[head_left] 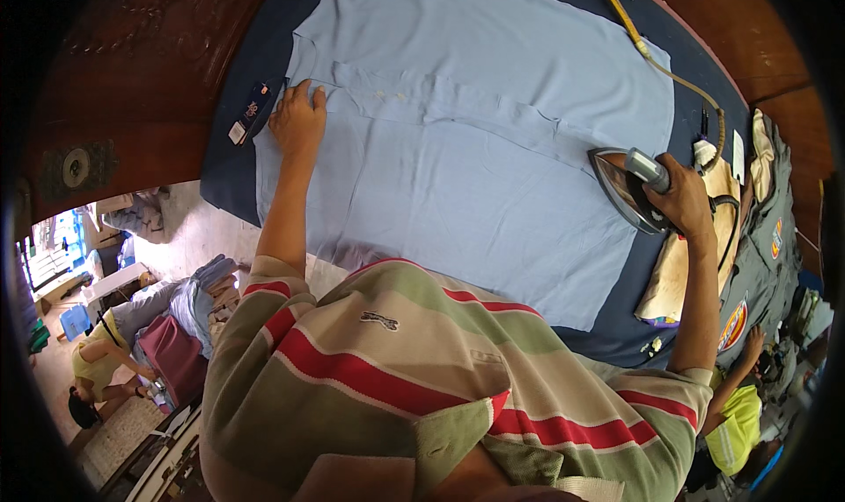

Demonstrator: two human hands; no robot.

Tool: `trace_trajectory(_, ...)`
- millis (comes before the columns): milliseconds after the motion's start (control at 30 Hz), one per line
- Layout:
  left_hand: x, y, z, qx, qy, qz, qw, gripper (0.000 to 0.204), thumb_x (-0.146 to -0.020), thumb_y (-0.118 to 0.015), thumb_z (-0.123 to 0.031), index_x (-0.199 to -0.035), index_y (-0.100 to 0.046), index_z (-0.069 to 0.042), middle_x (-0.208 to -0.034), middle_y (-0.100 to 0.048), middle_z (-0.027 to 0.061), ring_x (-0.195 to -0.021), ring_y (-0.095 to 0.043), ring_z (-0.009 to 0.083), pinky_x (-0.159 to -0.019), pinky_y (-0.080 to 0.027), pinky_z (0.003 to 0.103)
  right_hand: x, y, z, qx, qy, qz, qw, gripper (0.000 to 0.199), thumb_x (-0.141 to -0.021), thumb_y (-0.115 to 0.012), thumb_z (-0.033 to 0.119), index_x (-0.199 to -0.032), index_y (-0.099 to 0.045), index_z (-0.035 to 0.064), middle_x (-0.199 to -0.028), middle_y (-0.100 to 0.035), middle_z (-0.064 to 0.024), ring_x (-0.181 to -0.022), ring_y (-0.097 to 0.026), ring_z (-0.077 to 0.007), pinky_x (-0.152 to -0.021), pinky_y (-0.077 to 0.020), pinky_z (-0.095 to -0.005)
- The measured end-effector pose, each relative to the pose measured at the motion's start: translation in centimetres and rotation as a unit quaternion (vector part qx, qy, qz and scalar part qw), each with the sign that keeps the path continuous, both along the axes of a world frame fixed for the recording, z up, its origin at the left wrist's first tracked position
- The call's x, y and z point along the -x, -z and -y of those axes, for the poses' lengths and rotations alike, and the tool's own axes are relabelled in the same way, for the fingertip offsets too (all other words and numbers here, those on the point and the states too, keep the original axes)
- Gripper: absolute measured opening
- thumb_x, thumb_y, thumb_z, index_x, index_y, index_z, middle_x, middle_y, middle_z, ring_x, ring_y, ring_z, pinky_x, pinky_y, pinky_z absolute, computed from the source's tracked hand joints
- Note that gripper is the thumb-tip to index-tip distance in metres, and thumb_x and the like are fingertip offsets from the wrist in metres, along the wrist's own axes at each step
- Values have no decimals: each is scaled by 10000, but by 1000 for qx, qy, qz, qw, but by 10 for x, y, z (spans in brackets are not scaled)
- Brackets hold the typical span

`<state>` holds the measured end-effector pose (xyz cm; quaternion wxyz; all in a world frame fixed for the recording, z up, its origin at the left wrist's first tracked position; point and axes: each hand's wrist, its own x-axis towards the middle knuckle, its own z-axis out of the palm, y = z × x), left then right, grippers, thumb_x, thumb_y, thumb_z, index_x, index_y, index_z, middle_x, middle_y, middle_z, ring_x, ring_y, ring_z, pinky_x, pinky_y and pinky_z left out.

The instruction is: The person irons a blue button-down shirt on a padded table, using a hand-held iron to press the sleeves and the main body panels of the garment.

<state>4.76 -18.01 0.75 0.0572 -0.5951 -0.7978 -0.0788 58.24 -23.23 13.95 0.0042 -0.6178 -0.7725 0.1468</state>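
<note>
Blue cloth: spread on navy table cover; wrinkled along middle band.
Right hand: wrapped round iron, at cloth's right side.
Left hand: palm down on cloth's left portion.
Technique: judged best with fabric tensioned, plate flat, ridges smoothed first.

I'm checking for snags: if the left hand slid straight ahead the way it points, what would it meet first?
Probably just more of the light blue garment that the left hand rests on; whether it would catch a fold is hard to judge.
</note>
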Motion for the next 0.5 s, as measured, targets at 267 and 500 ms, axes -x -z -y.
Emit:
trace_trajectory(267, 14, 21, 5, 19, -28, 16, 999, 300, -853, -570, -372, -1048, -576, -144, -1073, -587, 65, -1032, -554, 276, -816, -450, 467, 9, -5, -6, 1, -8, 17, 1000, 290, -679, -671, 199, -906, -578, 45, -736, -631, -189, -718, -623, -363, -654, -482, -434)
trace_trajectory(500, 8, 23, -31, -56, -48, 126, 989, 369, -892, -504, -374, -1120, -556, -88, -1166, -579, 102, -1053, -565, 293, -837, -456, 438, 5, -2, -5, 16, 3, 15, 1000, 347, -666, -702, 190, -954, -586, 35, -825, -654, -172, -756, -640, -336, -679, -499, -391)
